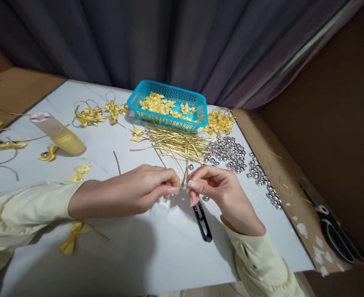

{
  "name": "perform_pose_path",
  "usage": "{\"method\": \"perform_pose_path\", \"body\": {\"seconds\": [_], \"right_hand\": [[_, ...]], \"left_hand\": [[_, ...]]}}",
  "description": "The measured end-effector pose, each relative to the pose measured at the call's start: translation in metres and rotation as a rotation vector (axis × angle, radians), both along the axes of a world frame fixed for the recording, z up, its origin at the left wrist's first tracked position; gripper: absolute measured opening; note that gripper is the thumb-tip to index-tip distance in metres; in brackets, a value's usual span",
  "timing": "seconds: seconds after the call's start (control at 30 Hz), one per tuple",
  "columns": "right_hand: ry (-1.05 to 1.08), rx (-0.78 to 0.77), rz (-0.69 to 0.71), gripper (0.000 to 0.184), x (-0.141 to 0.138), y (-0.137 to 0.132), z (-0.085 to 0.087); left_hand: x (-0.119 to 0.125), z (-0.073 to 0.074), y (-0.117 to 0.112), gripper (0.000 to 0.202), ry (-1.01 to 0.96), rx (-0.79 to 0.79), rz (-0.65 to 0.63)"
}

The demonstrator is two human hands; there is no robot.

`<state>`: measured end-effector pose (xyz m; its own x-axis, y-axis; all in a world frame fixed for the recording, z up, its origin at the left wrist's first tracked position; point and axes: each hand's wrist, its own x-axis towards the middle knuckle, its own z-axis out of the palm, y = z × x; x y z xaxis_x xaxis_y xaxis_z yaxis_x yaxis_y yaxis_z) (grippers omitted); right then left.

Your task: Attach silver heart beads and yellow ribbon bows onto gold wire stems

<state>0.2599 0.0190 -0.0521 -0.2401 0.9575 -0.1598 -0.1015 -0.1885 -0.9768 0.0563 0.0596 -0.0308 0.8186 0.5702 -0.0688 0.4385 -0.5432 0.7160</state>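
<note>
My left hand (132, 190) and my right hand (219, 190) meet fingertip to fingertip over the white board (157, 255). Both pinch a thin gold cord (183, 175) that rises between them. A pile of cut gold cords (176, 142) lies just beyond the hands. Silver beads (228, 150) are heaped to the right of that pile. One loose bead (205, 198) lies under my right hand. Black thread snips (203, 225) rest on the board below my right wrist.
A blue basket (169, 119) at the back holds yellow ribbon bows. More bows (79, 172) lie scattered left, one near my left sleeve (73, 237). A spool of gold cord (60, 134) lies on its side. Black scissors (333, 227) sit on the cardboard at right.
</note>
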Motion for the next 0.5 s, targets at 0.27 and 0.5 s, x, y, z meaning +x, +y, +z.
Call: {"method": "perform_pose_path", "body": {"seconds": [0.27,0.5], "right_hand": [[0.007,-0.014,0.016,0.021,0.0029,0.0001,0.001],[0.023,-0.047,0.032,0.02,0.0041,0.0002,0.0013]], "left_hand": [[0.0011,0.0001,0.0015,0.02,0.005,0.008,0.009],[0.0,0.0009,0.0014,0.02,0.004,0.013,0.005]]}}
